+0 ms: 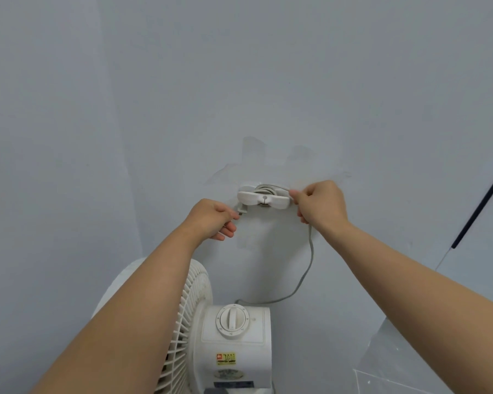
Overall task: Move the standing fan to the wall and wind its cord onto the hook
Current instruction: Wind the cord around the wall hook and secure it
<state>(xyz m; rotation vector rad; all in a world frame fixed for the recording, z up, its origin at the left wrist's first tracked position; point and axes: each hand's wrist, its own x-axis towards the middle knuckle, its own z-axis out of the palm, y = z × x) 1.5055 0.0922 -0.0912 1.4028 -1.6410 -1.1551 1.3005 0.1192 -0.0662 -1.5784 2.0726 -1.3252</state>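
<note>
— Where are the hands?
— Left hand (214, 220) pinches the plug (241, 209); right hand (319, 203) pinches the cord (311, 251); the hook (264, 197), cord coiled round it, sits between them.
— And the fan?
— The fan (234, 339) stands below both hands, by the wall (239, 81).

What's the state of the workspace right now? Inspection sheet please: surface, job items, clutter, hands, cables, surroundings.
Surface: pale wall, scuffed around the hook.
Job's things: white fan stands by the wall; hook above it carries turns of grey cord.
Clutter: clear plastic sheet, lower right.
Hands: left hand pinches the plug; right hand pinches the grey cord beside the hook.
Cables: grey cord hangs slack from right hand to white fan.
Surroundings: dark strip at right edge.
</note>
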